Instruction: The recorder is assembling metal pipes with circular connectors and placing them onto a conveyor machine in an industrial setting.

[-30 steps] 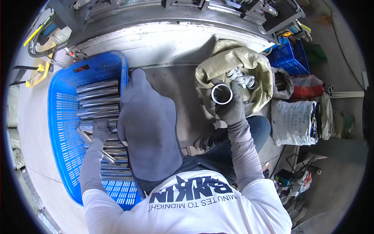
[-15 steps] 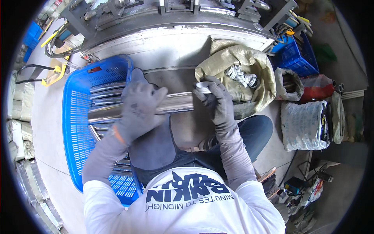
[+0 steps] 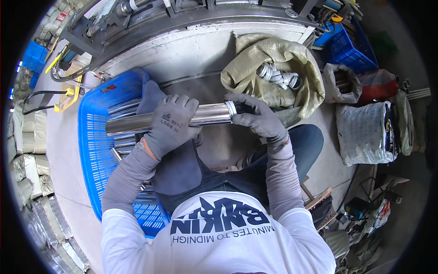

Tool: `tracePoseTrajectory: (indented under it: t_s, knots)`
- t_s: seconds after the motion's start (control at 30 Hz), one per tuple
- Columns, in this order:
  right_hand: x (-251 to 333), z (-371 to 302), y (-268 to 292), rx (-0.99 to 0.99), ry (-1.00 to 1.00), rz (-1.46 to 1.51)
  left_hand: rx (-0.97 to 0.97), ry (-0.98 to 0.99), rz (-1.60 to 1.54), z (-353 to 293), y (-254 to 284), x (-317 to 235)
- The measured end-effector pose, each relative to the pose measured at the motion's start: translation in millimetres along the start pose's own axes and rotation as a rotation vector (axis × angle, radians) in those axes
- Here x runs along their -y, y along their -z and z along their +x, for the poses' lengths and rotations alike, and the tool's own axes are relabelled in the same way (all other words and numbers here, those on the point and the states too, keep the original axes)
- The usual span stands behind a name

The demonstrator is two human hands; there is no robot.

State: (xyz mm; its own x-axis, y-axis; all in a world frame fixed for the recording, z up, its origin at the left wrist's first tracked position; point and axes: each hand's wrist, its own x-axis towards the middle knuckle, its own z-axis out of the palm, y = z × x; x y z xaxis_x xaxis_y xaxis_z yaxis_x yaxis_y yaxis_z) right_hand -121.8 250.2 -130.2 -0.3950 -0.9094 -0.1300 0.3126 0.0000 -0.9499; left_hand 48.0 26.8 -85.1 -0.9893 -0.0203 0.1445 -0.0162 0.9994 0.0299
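Observation:
My left hand [image 3: 172, 122], in a grey glove, is wrapped around a shiny metal tube [image 3: 210, 114] held crosswise above my lap. At the tube's right end sits a white ring [image 3: 231, 108]. The gloved fingers of my right hand [image 3: 263, 119] are closed on this ring from the right, pressing it against the tube's end. Whether the ring is around the tube or only against its rim, I cannot tell. Below the tube's left part stands a blue plastic basket [image 3: 90, 157] with several similar metal tubes [image 3: 124, 109] lying in it.
Ahead to the right, an open woven sack [image 3: 308, 68] holds several white rings [image 3: 278, 76]. A metal machine bench [image 3: 196, 34] runs across the far side. Farther right are a blue crate [image 3: 349, 51] and a white wrapped bundle [image 3: 363, 132]. Stacked packages [image 3: 32, 173] line the left.
My right hand has brought the white ring from beside the sack to the tube's right end. My left hand, blurred before, now grips the tube steadily. The view has shifted slightly.

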Motion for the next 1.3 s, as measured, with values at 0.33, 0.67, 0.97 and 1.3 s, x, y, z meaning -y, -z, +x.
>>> tracePoseTrajectory:
  t_s: [0.33, 0.67, 0.97, 1.3]
  knots:
    - [-5.0, -9.1, -13.2, -0.108, 0.127, -0.138, 0.001, 0.003, -0.008, 1.6, 6.2, 0.6]
    - [-14.3, -8.2, -12.5, -0.135, 0.192, -0.205, 0.023, 0.000, -0.033, 2.5, 2.8, 1.6]
    - [-23.1, -6.0, -16.6, -0.138, 0.175, -0.194, 0.018, -0.029, -0.042, 1.5, 1.3, 3.2]
    - [-7.8, -2.4, -32.2, -0.206, 0.034, -0.083, 0.065, -0.042, -0.054, 8.8, 17.7, -9.1]
